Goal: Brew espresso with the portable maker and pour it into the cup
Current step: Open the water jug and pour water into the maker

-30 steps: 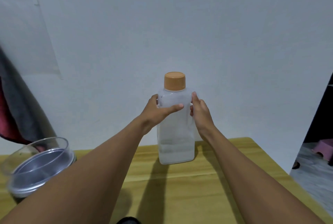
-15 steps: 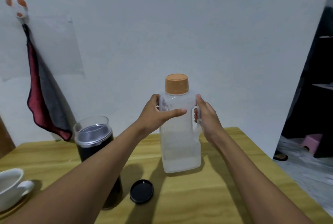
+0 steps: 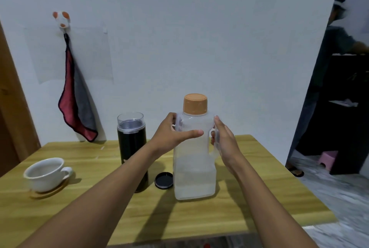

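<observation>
A translucent water jug (image 3: 194,172) with an orange cap (image 3: 195,104) stands on the wooden table (image 3: 249,204), partly filled with water. My left hand (image 3: 171,134) grips its upper left side, thumb across the front. My right hand (image 3: 224,140) holds the jug's handle on the right. The black portable espresso maker (image 3: 131,148) stands upright just left of the jug, a clear cup section on top. Its black round lid (image 3: 163,180) lies flat between maker and jug. A white cup (image 3: 45,174) sits on a wooden coaster (image 3: 50,191) at the left.
A red and grey cloth (image 3: 76,108) hangs from a wall hook behind the table. The table's right edge borders an open doorway with a dark shelf (image 3: 343,108), a pink stool (image 3: 327,159) and a person (image 3: 337,34) standing beyond.
The view has swung left and pulled back, bringing the espresso maker, the lid and the cup into sight. Both hands stay on the jug, which still stands on the table.
</observation>
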A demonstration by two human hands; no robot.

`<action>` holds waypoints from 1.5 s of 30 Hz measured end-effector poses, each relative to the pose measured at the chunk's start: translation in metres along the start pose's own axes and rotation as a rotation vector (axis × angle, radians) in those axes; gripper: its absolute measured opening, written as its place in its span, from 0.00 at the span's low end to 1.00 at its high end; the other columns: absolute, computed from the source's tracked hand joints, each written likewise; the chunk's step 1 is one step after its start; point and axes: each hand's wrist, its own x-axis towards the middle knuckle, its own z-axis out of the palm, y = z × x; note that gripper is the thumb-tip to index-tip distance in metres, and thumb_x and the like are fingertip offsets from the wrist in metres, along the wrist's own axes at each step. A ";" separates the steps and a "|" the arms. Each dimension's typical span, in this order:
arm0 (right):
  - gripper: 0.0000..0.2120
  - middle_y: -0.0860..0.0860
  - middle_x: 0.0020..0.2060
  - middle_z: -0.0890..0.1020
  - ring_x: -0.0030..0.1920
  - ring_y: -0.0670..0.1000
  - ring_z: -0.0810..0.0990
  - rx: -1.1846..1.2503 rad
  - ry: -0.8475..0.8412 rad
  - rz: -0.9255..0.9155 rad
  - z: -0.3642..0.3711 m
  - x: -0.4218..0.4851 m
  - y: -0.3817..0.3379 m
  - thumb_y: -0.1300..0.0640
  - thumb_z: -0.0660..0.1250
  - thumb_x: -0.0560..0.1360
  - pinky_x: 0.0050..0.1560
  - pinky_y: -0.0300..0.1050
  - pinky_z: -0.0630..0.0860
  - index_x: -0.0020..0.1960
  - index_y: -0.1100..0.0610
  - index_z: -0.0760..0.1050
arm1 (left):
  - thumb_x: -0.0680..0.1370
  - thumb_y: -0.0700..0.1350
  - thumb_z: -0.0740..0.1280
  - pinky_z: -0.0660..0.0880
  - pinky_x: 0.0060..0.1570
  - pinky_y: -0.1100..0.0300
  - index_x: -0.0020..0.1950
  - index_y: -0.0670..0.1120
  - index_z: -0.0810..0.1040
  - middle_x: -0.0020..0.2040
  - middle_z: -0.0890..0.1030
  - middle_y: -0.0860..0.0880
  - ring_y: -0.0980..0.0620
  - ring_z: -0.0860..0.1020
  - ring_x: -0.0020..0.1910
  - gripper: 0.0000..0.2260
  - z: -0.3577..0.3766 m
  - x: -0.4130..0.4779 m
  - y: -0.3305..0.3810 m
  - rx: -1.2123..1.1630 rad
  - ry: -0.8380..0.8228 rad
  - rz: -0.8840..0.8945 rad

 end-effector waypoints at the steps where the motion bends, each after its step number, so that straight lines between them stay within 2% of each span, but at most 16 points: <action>1: 0.34 0.52 0.41 0.70 0.41 0.51 0.68 0.001 0.001 0.002 0.001 -0.002 0.001 0.24 0.65 0.66 0.48 0.50 0.67 0.52 0.54 0.75 | 0.62 0.59 0.83 0.77 0.48 0.65 0.62 0.54 0.73 0.60 0.79 0.55 0.61 0.79 0.56 0.33 0.000 -0.002 -0.001 -0.002 0.002 -0.005; 5: 0.33 0.53 0.41 0.70 0.42 0.52 0.68 -0.028 -0.004 -0.001 0.002 -0.011 0.005 0.25 0.63 0.67 0.49 0.51 0.68 0.50 0.55 0.73 | 0.57 0.63 0.82 0.76 0.46 0.67 0.61 0.54 0.73 0.59 0.80 0.56 0.62 0.80 0.56 0.37 0.001 -0.009 -0.004 -0.011 0.015 -0.006; 8: 0.34 0.53 0.46 0.78 0.48 0.52 0.77 -0.095 -0.010 0.004 -0.001 -0.013 0.003 0.28 0.62 0.73 0.56 0.53 0.73 0.55 0.59 0.75 | 0.58 0.64 0.82 0.76 0.48 0.64 0.64 0.53 0.73 0.60 0.79 0.56 0.61 0.78 0.58 0.39 0.001 -0.010 -0.005 0.007 0.020 -0.003; 9: 0.30 0.52 0.51 0.81 0.52 0.51 0.80 -0.121 0.002 -0.009 -0.002 -0.014 -0.001 0.31 0.62 0.76 0.58 0.51 0.75 0.58 0.57 0.76 | 0.58 0.64 0.82 0.76 0.49 0.63 0.65 0.53 0.72 0.61 0.79 0.56 0.60 0.78 0.58 0.40 0.002 -0.010 -0.006 0.009 0.022 -0.003; 12: 0.19 0.47 0.57 0.81 0.55 0.40 0.80 -0.199 0.041 -0.146 -0.001 -0.014 -0.026 0.37 0.62 0.79 0.50 0.35 0.74 0.60 0.51 0.76 | 0.56 0.66 0.81 0.75 0.45 0.68 0.64 0.54 0.72 0.60 0.78 0.58 0.65 0.78 0.55 0.41 0.002 -0.010 -0.006 0.013 0.024 0.003; 14: 0.21 0.45 0.59 0.80 0.58 0.39 0.78 -0.283 0.028 -0.266 0.004 -0.012 -0.047 0.38 0.65 0.78 0.55 0.34 0.73 0.64 0.50 0.75 | 0.56 0.66 0.81 0.76 0.44 0.70 0.63 0.55 0.72 0.60 0.78 0.58 0.66 0.79 0.53 0.40 0.000 -0.008 -0.006 0.014 0.005 0.008; 16: 0.28 0.43 0.59 0.78 0.60 0.42 0.77 -0.407 -0.017 -0.326 0.015 -0.009 -0.064 0.33 0.67 0.75 0.60 0.40 0.72 0.69 0.49 0.72 | 0.56 0.66 0.81 0.77 0.47 0.67 0.63 0.55 0.73 0.60 0.79 0.56 0.63 0.79 0.56 0.40 -0.004 -0.004 -0.004 0.022 -0.021 0.009; 19: 0.40 0.41 0.59 0.75 0.58 0.42 0.75 -0.564 -0.070 -0.340 0.034 -0.006 -0.076 0.28 0.70 0.67 0.57 0.40 0.72 0.73 0.47 0.69 | 0.58 0.66 0.81 0.80 0.54 0.59 0.63 0.53 0.74 0.60 0.80 0.54 0.57 0.81 0.58 0.39 -0.012 0.003 -0.001 0.065 -0.070 0.006; 22: 0.36 0.42 0.57 0.77 0.55 0.42 0.77 -0.596 -0.024 -0.395 0.040 0.001 -0.075 0.36 0.76 0.67 0.49 0.32 0.72 0.70 0.50 0.73 | 0.59 0.67 0.80 0.78 0.54 0.59 0.63 0.53 0.74 0.59 0.80 0.53 0.56 0.80 0.58 0.38 -0.015 0.005 -0.002 0.109 -0.082 0.001; 27: 0.27 0.36 0.50 0.79 0.48 0.31 0.78 -0.538 -0.103 -0.413 0.028 0.011 -0.073 0.41 0.79 0.67 0.43 0.24 0.72 0.62 0.49 0.78 | 0.66 0.59 0.82 0.77 0.53 0.61 0.64 0.52 0.75 0.60 0.81 0.53 0.55 0.80 0.59 0.31 -0.015 0.008 -0.006 0.089 -0.099 -0.003; 29: 0.25 0.37 0.51 0.80 0.48 0.30 0.78 -0.517 -0.169 -0.400 0.025 0.016 -0.076 0.44 0.79 0.68 0.45 0.25 0.73 0.61 0.48 0.77 | 0.67 0.57 0.82 0.76 0.53 0.61 0.64 0.52 0.75 0.60 0.81 0.52 0.55 0.80 0.59 0.30 -0.017 0.008 -0.006 0.078 -0.105 -0.006; 33: 0.27 0.44 0.55 0.84 0.53 0.37 0.82 -0.477 -0.351 -0.298 0.014 0.027 -0.083 0.47 0.79 0.70 0.50 0.32 0.76 0.66 0.50 0.76 | 0.62 0.61 0.82 0.77 0.50 0.64 0.64 0.53 0.75 0.59 0.82 0.54 0.57 0.80 0.57 0.34 -0.016 0.007 -0.006 0.058 -0.104 -0.005; 36: 0.31 0.45 0.51 0.87 0.52 0.42 0.84 -0.457 -0.398 -0.234 0.009 0.034 -0.087 0.43 0.81 0.64 0.50 0.34 0.76 0.62 0.49 0.74 | 0.58 0.64 0.80 0.78 0.52 0.63 0.65 0.53 0.75 0.60 0.81 0.55 0.58 0.80 0.58 0.39 -0.014 0.006 -0.005 0.054 -0.094 0.004; 40: 0.33 0.46 0.49 0.87 0.52 0.44 0.85 -0.429 -0.443 -0.219 0.010 0.038 -0.091 0.41 0.81 0.58 0.48 0.34 0.77 0.59 0.49 0.77 | 0.58 0.63 0.81 0.80 0.56 0.58 0.65 0.52 0.75 0.60 0.81 0.53 0.55 0.80 0.59 0.38 -0.016 0.008 -0.006 0.034 -0.102 -0.013; 45: 0.23 0.47 0.56 0.86 0.58 0.46 0.83 -0.348 -0.505 -0.159 0.005 0.042 -0.088 0.50 0.79 0.68 0.54 0.38 0.78 0.61 0.49 0.80 | 0.58 0.63 0.82 0.80 0.60 0.55 0.65 0.52 0.75 0.61 0.81 0.52 0.55 0.80 0.60 0.39 -0.016 0.010 -0.008 0.034 -0.103 -0.023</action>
